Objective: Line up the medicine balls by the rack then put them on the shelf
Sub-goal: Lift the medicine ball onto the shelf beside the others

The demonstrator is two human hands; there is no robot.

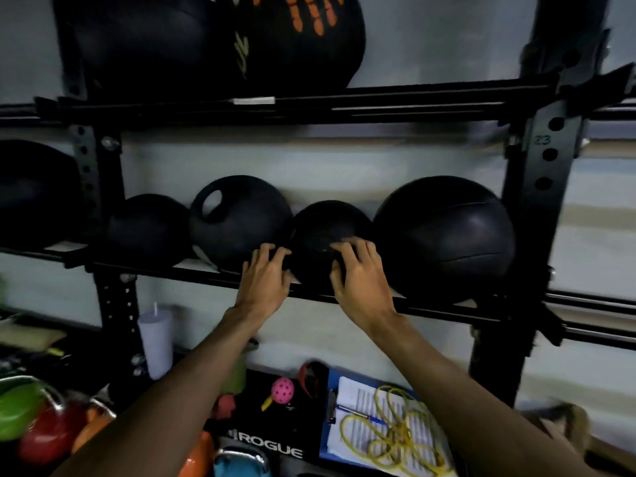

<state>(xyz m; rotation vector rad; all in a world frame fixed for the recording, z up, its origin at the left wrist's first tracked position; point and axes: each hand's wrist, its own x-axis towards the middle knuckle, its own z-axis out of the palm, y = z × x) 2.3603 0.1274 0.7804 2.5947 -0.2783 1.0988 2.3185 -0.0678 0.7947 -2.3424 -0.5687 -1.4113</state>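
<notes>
**Gym wall, two-handed grip**

Against the grey wall stands a black rack (547, 166). On its middle shelf (192, 271) the small ball (327, 225) sits between a handled ball (241, 222) and a large ball (444, 235). The left hand (266, 282) and right hand (361, 278) grip its front, fingers curled against it.

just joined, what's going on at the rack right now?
A person has both hands on the small medicine ball on the rack's middle shelf. The left hand holds its left side and the right hand curls over its front. The ball sits between the handled ball and the large ball. Another small ball is at the far left.
</notes>
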